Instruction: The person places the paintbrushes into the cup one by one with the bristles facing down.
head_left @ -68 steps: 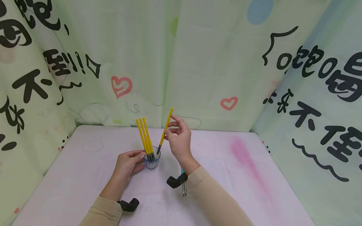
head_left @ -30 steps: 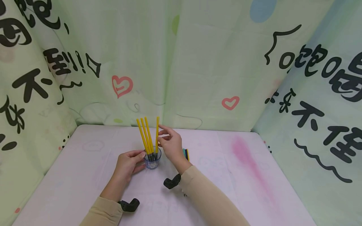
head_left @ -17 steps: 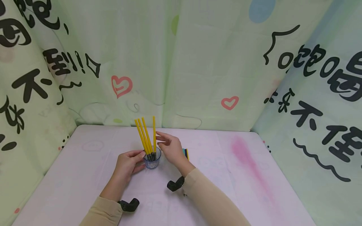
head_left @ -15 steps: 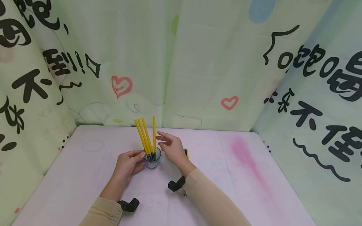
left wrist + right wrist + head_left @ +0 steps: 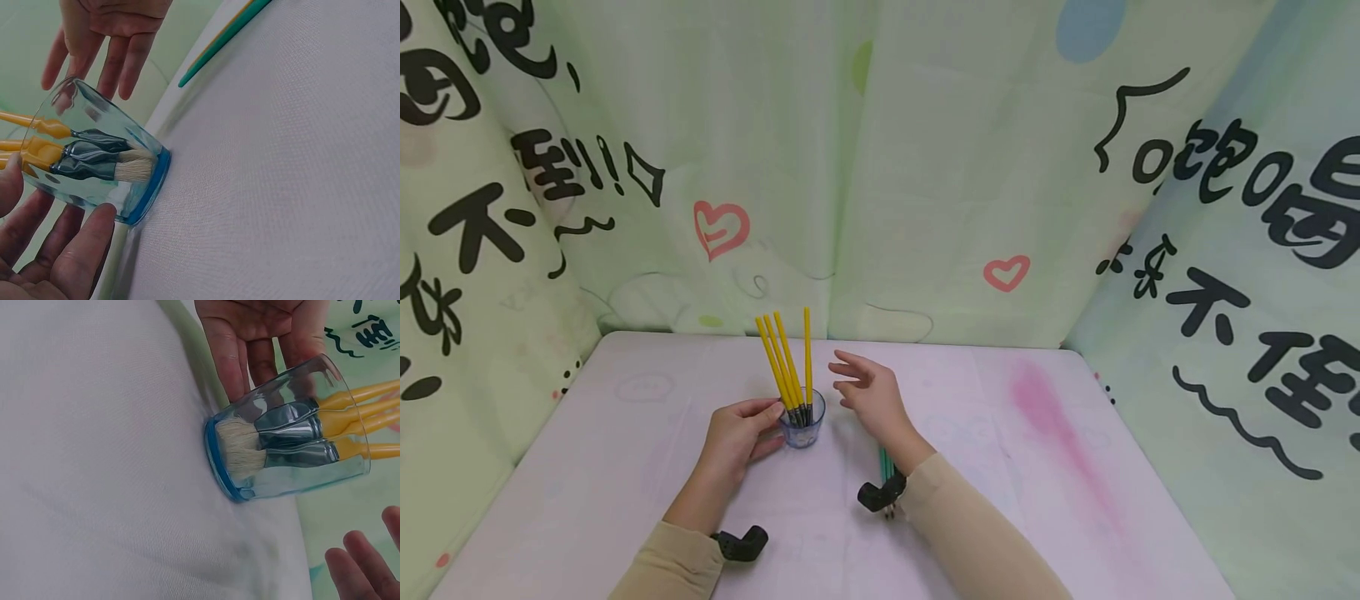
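Note:
In the head view, a clear glass cup point(image 5: 802, 435) with a blue base stands upright on the table, holding several yellow-handled paintbrushes point(image 5: 808, 358). The brushes stand bristles down; one leans apart from the others, nearly vertical. My left hand point(image 5: 737, 433) grips the cup's left side, thumb at the rim and fingers along the wall. A small gap right of the cup separates it from my right hand point(image 5: 876, 400), whose fingers are spread and hold nothing. Pale bristles point(image 5: 132, 171) show through the glass near the base in the left wrist view.
Slim green-handled sticks point(image 5: 887, 462) lie on the table under my right wrist, partly hidden by it. The white-pink table point(image 5: 1000, 500) carries a pink smear at right. Printed curtains point(image 5: 925, 167) stand along its back and sides.
My right hand has lowered a yellow paintbrush into the cup, let go of it and drawn back to the right. My left hand has stayed on the cup.

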Motion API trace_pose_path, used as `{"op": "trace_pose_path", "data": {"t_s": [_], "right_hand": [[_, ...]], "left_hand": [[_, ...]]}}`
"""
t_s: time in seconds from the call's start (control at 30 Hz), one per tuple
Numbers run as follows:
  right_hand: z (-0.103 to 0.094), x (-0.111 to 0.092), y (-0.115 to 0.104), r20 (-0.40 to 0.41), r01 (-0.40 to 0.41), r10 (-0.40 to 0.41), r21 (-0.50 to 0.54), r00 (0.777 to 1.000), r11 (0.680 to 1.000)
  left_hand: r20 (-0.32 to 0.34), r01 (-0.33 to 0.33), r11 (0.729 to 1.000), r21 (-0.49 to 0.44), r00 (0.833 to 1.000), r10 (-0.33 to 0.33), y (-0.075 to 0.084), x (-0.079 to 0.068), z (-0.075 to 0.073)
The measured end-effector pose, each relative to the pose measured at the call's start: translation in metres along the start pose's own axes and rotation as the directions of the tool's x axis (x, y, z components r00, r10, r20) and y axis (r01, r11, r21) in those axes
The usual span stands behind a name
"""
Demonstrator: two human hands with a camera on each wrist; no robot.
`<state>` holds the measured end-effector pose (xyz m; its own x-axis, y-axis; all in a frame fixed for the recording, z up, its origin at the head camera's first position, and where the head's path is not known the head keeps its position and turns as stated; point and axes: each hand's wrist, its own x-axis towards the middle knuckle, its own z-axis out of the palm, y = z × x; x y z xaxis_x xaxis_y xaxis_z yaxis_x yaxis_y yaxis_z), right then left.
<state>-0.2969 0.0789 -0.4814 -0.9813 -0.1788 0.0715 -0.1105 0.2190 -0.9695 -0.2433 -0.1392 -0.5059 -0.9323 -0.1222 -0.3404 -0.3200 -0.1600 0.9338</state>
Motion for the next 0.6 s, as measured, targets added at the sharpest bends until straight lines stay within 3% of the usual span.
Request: {"op": "trace_pose_path", "data": {"t_s": [0.6], "right_hand": [[-0.027,-0.008,0.009,-0.079,-0.059,0.061,0.03,0.995,0.998]], "left_hand": [[-0.007,0.008,1.0,0.025,1.0,-0.007,0.0,0.0,0.002]]}}
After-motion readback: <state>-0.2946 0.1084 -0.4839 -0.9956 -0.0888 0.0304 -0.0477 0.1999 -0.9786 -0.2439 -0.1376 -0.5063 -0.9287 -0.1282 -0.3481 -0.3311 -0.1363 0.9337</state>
